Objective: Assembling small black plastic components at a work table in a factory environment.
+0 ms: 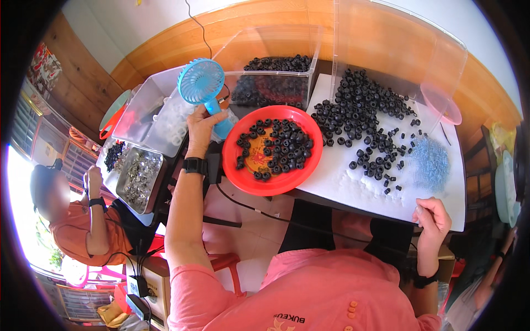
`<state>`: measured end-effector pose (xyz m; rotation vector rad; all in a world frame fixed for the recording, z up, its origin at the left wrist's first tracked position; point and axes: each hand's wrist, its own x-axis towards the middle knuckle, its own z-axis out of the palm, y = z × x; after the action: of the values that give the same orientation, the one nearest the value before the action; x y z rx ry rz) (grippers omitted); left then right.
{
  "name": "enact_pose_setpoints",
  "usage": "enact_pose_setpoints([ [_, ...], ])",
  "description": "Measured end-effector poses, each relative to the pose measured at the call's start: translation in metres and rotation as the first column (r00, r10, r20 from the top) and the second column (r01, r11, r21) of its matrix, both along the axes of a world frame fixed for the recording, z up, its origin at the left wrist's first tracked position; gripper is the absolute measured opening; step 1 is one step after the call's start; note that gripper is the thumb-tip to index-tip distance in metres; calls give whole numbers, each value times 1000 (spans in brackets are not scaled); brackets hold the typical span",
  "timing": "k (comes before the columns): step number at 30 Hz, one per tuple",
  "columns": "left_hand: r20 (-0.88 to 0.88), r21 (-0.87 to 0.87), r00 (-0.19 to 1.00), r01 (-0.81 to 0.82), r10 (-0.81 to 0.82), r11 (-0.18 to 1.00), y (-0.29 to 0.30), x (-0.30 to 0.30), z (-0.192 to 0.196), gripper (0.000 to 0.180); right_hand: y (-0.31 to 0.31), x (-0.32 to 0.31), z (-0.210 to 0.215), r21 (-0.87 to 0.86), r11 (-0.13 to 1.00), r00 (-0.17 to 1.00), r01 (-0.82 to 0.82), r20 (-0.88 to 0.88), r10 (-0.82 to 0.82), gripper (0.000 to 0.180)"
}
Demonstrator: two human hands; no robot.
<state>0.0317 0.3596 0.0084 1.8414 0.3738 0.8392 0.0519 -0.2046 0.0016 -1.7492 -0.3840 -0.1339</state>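
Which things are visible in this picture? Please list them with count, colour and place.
Handheld fan: 1, blue, left of the plate
Plate: 1, red, centre
Black parts: many, black, on plate, tabletop and in low box
Tiny pieces: many, pale blue, tabletop's right side
Low box: 1, transparent, behind plate
Large box: 1, transparent, back right
Bin: 1, whitish, left
Metal tray: 1, silver, far left
Dish: 1, pink, back right
Cardboard box: 1, brown, lower left
Cables: several, black, mostly lower left
Co-worker: 1, orange shirt, left
Another person's arm: 1, right edge
Smaller background things: unclear
Left hand: 1, black wristband, on the fan
Right hand: 1, black wristband, tabletop's near right edge
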Motion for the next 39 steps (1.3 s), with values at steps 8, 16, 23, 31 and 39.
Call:
enact_pose_setpoints([
  [8,18,-55,999,47,-46,997,9,-25,-12,26,198,1,137,-329,786,678,-523,399,617,32],
  [16,-34,-77,993,112,-115,991,7,-17,-12,34,405,85,144,-456,811,423,-365,695,581,64],
  [23,-182,603,934,-142,309,785,10,-44,-11,45,445,112,132,-551,571,466,-608,334,819,65],
  [31,-298,116,942,-122,152,986,39,-42,-24,22,439,120,136,-395,554,465,-733,304,831,56],
  [39,38,365,851,-500,524,785,45,-43,-34,22,440,137,137,-437,582,472,-686,342,813,55],
])
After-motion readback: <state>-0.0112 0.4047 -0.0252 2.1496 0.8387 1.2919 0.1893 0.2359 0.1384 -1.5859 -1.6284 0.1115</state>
